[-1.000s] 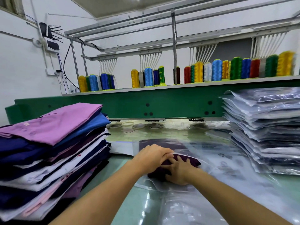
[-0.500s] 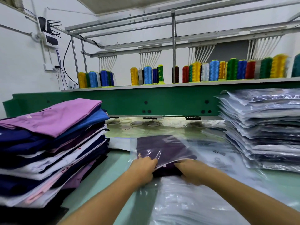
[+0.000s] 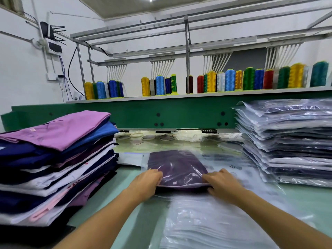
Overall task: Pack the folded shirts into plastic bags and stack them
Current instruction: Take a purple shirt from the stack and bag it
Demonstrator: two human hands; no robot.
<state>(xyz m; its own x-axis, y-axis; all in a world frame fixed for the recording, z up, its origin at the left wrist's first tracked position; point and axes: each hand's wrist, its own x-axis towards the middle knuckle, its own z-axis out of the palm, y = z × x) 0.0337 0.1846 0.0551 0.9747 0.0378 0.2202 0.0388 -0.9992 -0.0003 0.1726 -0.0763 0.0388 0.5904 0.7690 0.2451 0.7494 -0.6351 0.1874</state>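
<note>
On the table, left: tall stack of unbagged folded shirts. Right: stack of bagged shirts. Near edge: pile of empty bags. Centre, between the stacks: plastic bag lying flat, dark purple shirt almost fully inside. Left hand and right hand curled at the mouth corners, pinching the film. Likely step: seating the shirt. Pull both corners evenly, clear the hem past the mouth edge, press out air, then close before transfer to the right stack.
</note>
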